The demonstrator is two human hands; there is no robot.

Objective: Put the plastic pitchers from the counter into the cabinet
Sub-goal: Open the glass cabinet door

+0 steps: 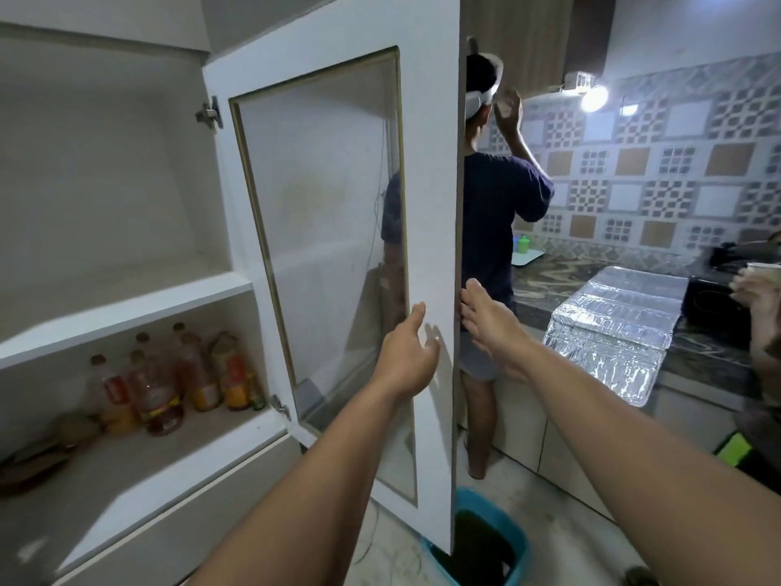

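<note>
The white cabinet stands open at the left, its glass-paned door swung out toward me. My left hand reaches up in front of the door's inner face, fingers apart and holding nothing. My right hand has its fingertips at the door's free edge, fingers spread. The upper shelf is bare. The lower shelf holds several oil bottles. No plastic pitcher is clearly in view; a small green container stands far back on the counter.
A person in a dark shirt stands at the stone counter behind the door. A foil-covered tray lies on the counter, with a dark appliance beside it. A blue tub sits on the floor below the door. Another person's hand shows at right.
</note>
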